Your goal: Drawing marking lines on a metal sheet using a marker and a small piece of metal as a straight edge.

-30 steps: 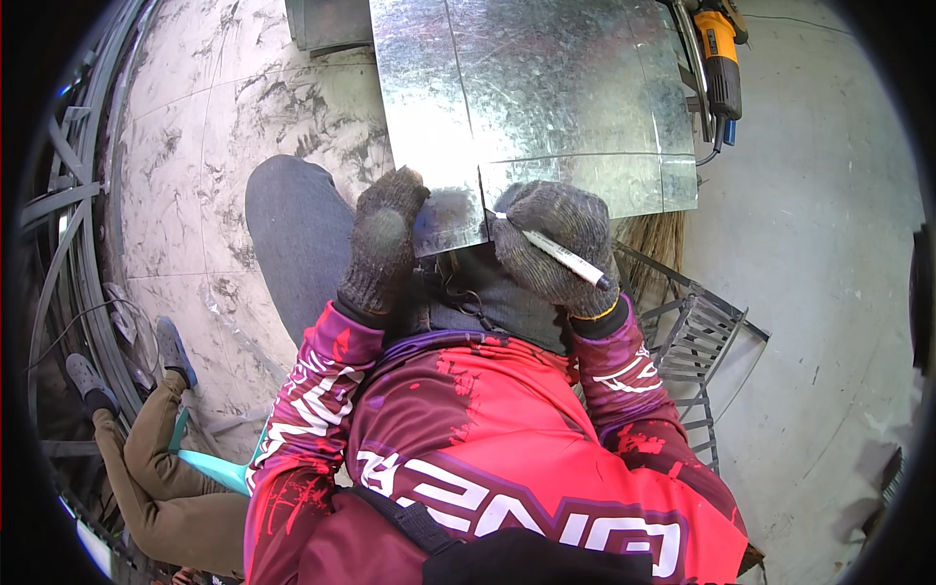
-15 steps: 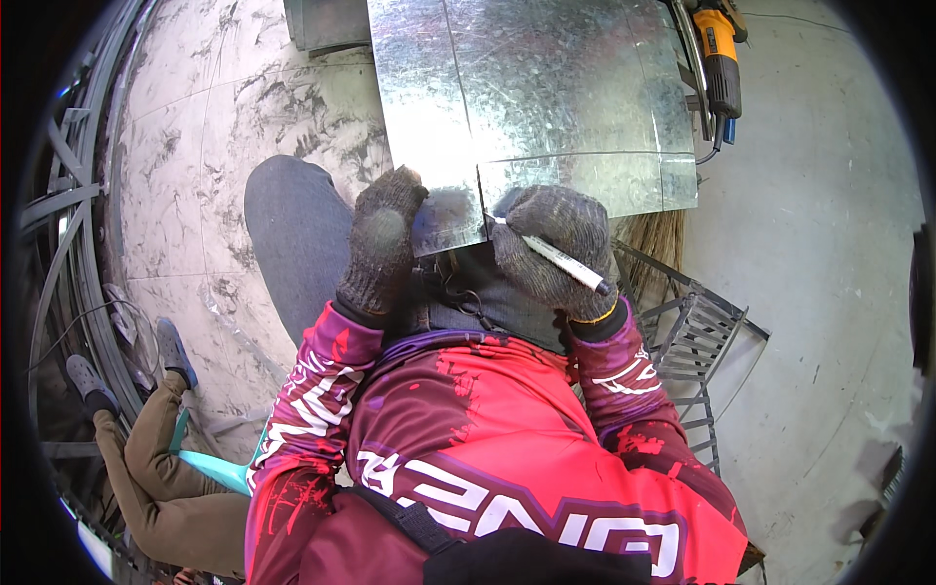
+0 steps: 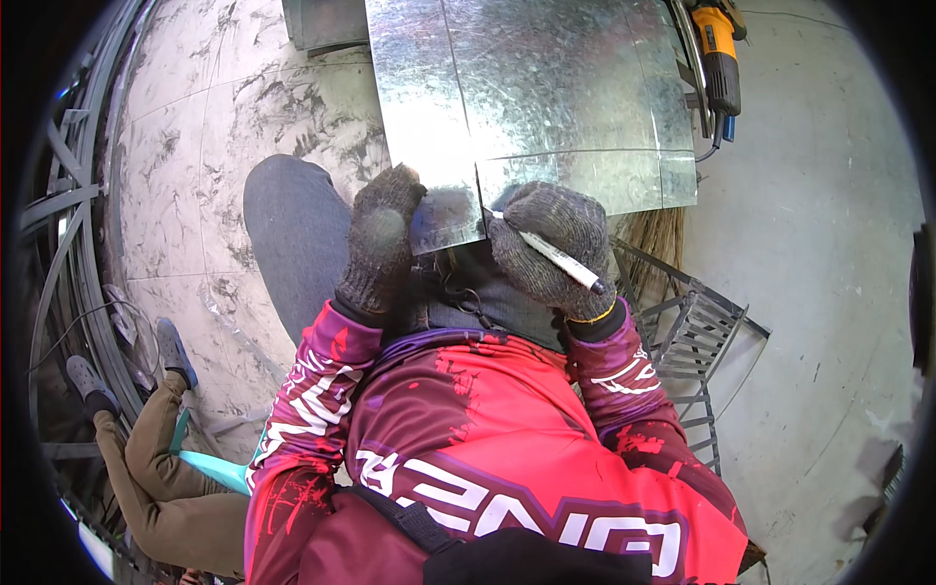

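Observation:
In front of me lies a shiny galvanized metal sheet [image 3: 565, 97], with dark lines running across it and down toward me. My right hand [image 3: 554, 239], in a grey knit glove, is closed around a white marker [image 3: 561, 258]. The marker's tip points at the sheet's near edge, close to the end of the long dark line; the fingers partly hide the tip. My left hand [image 3: 380, 234], gloved alike, is closed at the sheet's near left corner. Its fingertips meet the edge there, and the thumb's grip underneath is hidden.
An orange and black power tool [image 3: 720, 58] sits beyond the sheet's right side. Below it are a straw broom [image 3: 651, 244] and a dark metal rack [image 3: 702, 336]. Metal bars [image 3: 73, 224] line the left. Another person's legs [image 3: 161, 487] show at lower left.
Almost nothing differs. My right hand and the marker have shifted very slightly left and up; the left hand stays at the sheet's corner.

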The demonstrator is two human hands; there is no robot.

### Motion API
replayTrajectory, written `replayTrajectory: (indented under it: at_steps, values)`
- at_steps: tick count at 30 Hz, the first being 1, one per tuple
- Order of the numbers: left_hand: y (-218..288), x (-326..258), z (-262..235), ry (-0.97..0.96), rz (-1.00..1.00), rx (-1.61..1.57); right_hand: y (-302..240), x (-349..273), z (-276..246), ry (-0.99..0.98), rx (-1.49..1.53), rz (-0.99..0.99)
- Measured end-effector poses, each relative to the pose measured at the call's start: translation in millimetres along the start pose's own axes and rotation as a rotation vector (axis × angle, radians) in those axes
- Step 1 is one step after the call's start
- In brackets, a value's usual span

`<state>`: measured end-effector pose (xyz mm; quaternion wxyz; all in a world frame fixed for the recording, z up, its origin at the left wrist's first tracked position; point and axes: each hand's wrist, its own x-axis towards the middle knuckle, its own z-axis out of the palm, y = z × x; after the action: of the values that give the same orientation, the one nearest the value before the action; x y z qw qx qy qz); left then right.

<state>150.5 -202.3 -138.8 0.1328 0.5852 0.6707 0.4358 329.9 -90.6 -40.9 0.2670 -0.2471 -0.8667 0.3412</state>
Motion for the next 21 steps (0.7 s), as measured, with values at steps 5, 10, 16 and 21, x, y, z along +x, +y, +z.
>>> replayTrajectory:
  at_steps: [5,10,16,21]
  values:
    - [2,1,-3,-0.109,-0.147,-0.091,-1,1,-1,-0.024,-0.029,-0.003]
    - [-5,3,-1,0.01,0.109,0.102,-3,2,0,-0.007,-0.09,-0.038]
    - [10,7,-7,-0.006,-0.029,0.031,2,-6,0,0.013,0.021,-0.009]
    - [14,11,-8,0.01,-0.032,-0.003,-4,-2,0,0.02,0.041,0.001]
